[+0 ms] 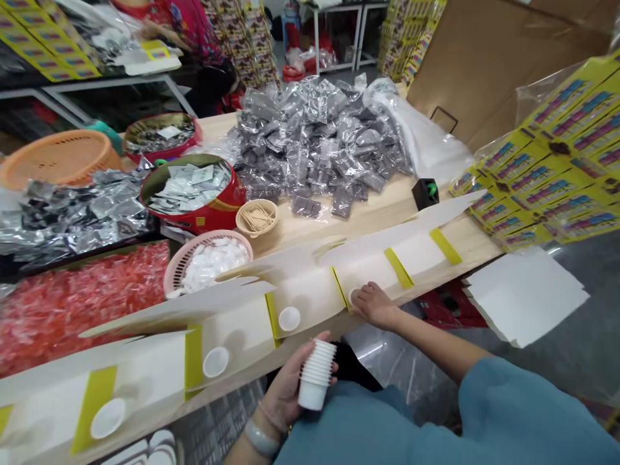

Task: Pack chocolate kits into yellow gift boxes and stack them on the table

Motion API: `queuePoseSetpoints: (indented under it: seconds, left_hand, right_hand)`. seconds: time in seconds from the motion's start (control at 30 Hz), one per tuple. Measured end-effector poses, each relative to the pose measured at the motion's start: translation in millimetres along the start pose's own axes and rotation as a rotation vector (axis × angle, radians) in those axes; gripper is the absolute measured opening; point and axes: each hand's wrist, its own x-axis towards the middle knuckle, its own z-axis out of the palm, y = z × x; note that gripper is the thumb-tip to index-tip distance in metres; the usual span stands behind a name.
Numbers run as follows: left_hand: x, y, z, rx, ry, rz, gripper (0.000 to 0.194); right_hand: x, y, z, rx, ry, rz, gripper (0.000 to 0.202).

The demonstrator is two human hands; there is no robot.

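Note:
My left hand (290,381) is wrapped round a stack of nested white cups (316,374), tilted in front of my body. Farther right, my right hand (374,303) has its fingers on a single white cup (355,297) inside an open white box with yellow flaps. Along the table edge, more open boxes stand in a row. One cup (289,318) sits in the box left of my right hand, another cup (216,361) in the one beyond, and a third cup (108,418) near the lower left. Two boxes (421,252) to the right show no cup.
Grey sachets (320,135) lie heaped behind the boxes. Left are a pink basket (169,271), a red tin (194,223), a small bowl of sticks (258,218) and red packets (87,297). Yellow wrapped boxes (557,155) and white card sheets (527,294) are at right.

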Motion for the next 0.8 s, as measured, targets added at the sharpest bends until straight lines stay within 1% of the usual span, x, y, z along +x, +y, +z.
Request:
queuePoseSetpoints:
  seconds: [0.07,0.1,0.13,0.2,0.23,0.3,0.37,0.4,0.43,0.47,0.5,0.53,0.57,0.6,0.63,0.67,0.7,0.73,0.77,0.8]
  left_hand:
    - [2.1,9.9,6.1,0.076,0.032,0.03,0.04]
    - [4.2,14.2,10.5,0.129,0.028,0.032,0.04]
    - [6.8,17.5,15.7,0.186,0.009,0.031,0.04]
    - [13.3,21.2,27.6,0.293,-0.064,0.038,0.04]
    - [16.8,21.6,33.7,0.337,-0.103,0.04,0.041]
    - [23.1,20.3,45.1,0.393,-0.143,0.034,0.042]
    - [27.3,17.0,53.5,0.425,-0.149,-0.007,0.041]
    - [28.3,14.7,56.1,0.434,-0.143,-0.03,0.04]
    - [28.5,12.0,57.3,0.434,-0.134,-0.046,0.039]
    - [28.0,8.8,56.9,0.423,-0.123,-0.054,0.039]
    - [26.7,5.3,55.0,0.404,-0.115,-0.062,0.04]
    - [24.6,1.7,51.4,0.376,-0.115,-0.078,0.041]
    - [21.8,-1.5,46.5,0.339,-0.124,-0.103,0.04]
    - [18.4,-4.0,40.4,0.298,-0.144,-0.131,0.036]
    - [14.1,-5.6,33.6,0.258,-0.173,-0.155,0.032]
    - [8.9,-6.0,26.3,0.22,-0.199,-0.167,0.028]
    - [2.5,-5.8,19.0,0.189,-0.216,-0.155,0.025]
    - [-5.1,-5.4,12.0,0.173,-0.225,-0.124,0.025]
    - [-13.8,-5.2,5.4,0.174,-0.227,-0.084,0.025]
    - [-23.2,-5.4,-0.8,0.187,-0.221,-0.041,0.027]
  right_hand:
    - [-3.1,-12.9,-19.6,0.177,0.083,0.025,0.032]
    - [-5.1,-22.1,-30.3,0.33,0.117,0.035,0.033]
    - [-7.2,-32.4,-40.1,0.517,0.135,0.042,0.035]
    - [-11.7,-53.9,-53.3,0.925,0.114,0.046,0.038]
    - [-14.5,-63.2,-55.9,1.106,0.089,0.056,0.04]
    - [-22.3,-74.6,-54.3,1.363,0.081,0.157,0.041]
    - [-34.0,-70.7,-47.9,1.468,0.118,0.319,0.041]
    - [-41.2,-61.6,-44.8,1.445,0.179,0.422,0.042]
    - [-48.8,-47.6,-42.7,1.357,0.277,0.543,0.044]
    - [-56.5,-29.3,-41.7,1.192,0.398,0.676,0.045]
    - [-63.8,-7.7,-41.5,0.958,0.509,0.801,0.045]
    - [-70.4,15.7,-41.8,0.685,0.586,0.903,0.044]
    - [-75.9,39.1,-41.9,0.407,0.586,0.963,0.041]
    - [-80.4,60.7,-41.3,0.182,0.516,0.962,0.037]
    - [-83.7,79.0,-39.6,0.008,0.414,0.926,0.033]
    - [-85.6,92.7,-36.7,-0.107,0.302,0.873,0.031]
    - [-85.7,101.3,-32.8,-0.172,0.199,0.826,0.03]
    - [-83.2,105.0,-27.8,-0.206,0.125,0.789,0.03]
    - [-77.3,104.5,-22.1,-0.221,0.08,0.762,0.03]
    - [-66.8,100.4,-15.9,-0.223,0.064,0.734,0.029]
